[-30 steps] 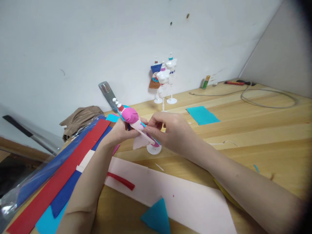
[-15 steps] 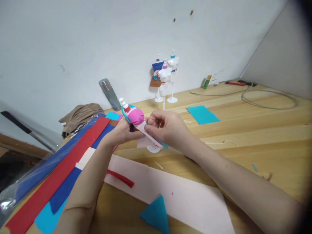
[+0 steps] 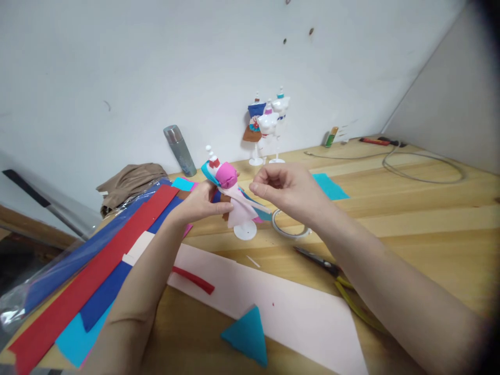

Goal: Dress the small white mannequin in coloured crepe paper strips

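A small white mannequin (image 3: 245, 230) on a round base leans to the left, dressed in pink, pale pink, teal and blue pieces. My left hand (image 3: 207, 202) is wrapped round it from the left, its thumb across the pale pink skirt (image 3: 239, 208). Just right of the mannequin, my right hand (image 3: 273, 185) is raised with thumb and forefinger pinched together; whether something tiny is between them I cannot make out. A pale strip (image 3: 255, 204) slants down over the skirt's right side.
Tape roll (image 3: 275, 225) and yellow-handled scissors (image 3: 320, 260) lie below my right hand. A pale pink sheet (image 3: 304, 317), teal triangle (image 3: 250, 336) and red strip (image 3: 97, 265) are in front. Three mannequins (image 3: 269, 125) and a bottle (image 3: 179, 151) stand behind.
My right hand has let go of the pale pink piece and moved up and right, off the mannequin. The skirt hangs wider, and the tape roll and scissors have come into sight.
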The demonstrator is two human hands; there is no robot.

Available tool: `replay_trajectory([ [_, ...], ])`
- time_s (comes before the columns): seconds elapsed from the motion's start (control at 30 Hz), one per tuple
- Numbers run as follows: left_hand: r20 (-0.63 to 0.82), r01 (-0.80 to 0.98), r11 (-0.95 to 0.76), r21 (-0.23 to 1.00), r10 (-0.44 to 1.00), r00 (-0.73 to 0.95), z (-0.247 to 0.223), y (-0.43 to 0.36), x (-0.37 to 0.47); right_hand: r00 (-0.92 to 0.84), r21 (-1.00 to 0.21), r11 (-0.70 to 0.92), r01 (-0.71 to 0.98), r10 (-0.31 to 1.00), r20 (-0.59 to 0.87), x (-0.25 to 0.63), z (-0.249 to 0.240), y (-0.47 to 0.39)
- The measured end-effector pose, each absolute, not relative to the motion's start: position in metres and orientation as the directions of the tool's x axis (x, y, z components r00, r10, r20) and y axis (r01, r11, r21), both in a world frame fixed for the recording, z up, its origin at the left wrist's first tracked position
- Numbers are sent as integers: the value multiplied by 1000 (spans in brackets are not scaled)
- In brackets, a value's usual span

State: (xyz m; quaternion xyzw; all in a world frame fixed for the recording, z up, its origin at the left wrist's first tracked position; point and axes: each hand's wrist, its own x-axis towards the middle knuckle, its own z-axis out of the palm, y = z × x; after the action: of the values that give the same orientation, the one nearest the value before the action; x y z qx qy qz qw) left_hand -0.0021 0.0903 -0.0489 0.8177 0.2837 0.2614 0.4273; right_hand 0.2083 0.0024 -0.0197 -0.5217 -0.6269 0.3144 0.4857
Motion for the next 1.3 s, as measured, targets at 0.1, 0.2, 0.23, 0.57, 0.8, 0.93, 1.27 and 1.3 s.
replay_trajectory([
  [0.1, 262, 161, -498, 852, 673, 692, -55, 98, -2, -9, -898, 261, 353, 961, 275, 212, -22, 2],
  [0.2, 264, 149, -505, 850, 654, 709, -56, 100, -1, -56, -918, 256, 304, 966, 251, 215, -27, 4],
  [0.23, 248, 162, -501, 851, 652, 717, -55, 99, -1, -65, -924, 249, 290, 969, 240, 216, -29, 5],
  [0.57, 233, 131, -489, 863, 614, 754, -50, 100, -6, -207, -889, 262, 376, 959, 195, 228, -31, 6],
  [0.8, 196, 176, -476, 862, 632, 750, -45, 97, -8, -210, -723, 194, 663, 975, 69, 228, -35, 6],
  [0.93, 195, 181, -481, 858, 631, 751, -42, 94, -10, -149, -638, 164, 752, 986, 78, 222, -34, 6],
  [1.27, 227, 128, -493, 861, 597, 770, -46, 100, -13, -133, -444, 168, 880, 985, 109, 207, -39, 3],
  [1.3, 229, 130, -495, 859, 599, 767, -47, 101, -14, -124, -433, 161, 887, 986, 113, 207, -40, 4],
])
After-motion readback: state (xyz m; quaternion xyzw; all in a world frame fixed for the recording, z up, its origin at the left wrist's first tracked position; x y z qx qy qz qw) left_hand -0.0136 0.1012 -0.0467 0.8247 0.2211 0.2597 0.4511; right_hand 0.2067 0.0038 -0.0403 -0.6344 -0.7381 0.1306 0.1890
